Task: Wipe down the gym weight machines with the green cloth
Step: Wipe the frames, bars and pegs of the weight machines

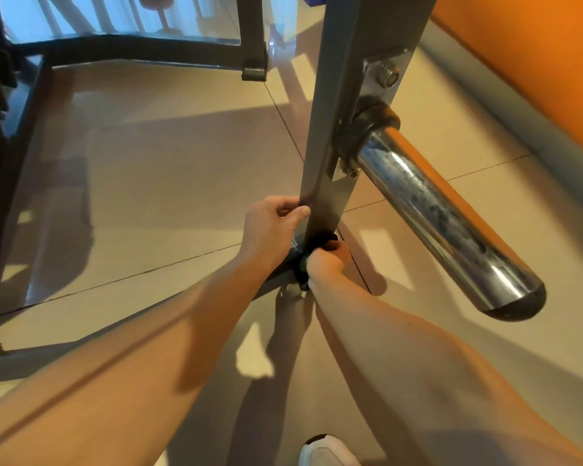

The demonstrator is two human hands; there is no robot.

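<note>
A grey steel upright (330,136) of the weight machine rises from the floor in the middle of the view. My left hand (270,230) grips the upright's left edge low down, fingers curled round it. My right hand (325,264) is clenched at the foot of the upright, where it meets the base bar (273,280). A small sliver of the green cloth (304,264) shows at that fist; the rest of it is hidden, pressed against the dark joint. A chrome plate peg (445,227) sticks out to the right of the upright, above my right forearm.
The machine's dark base frame (24,163) runs along the left and across the far side, with a foot (253,73) on the glossy tiled floor (155,183). An orange wall (535,62) stands close on the right. My white shoe (327,452) is at the bottom edge.
</note>
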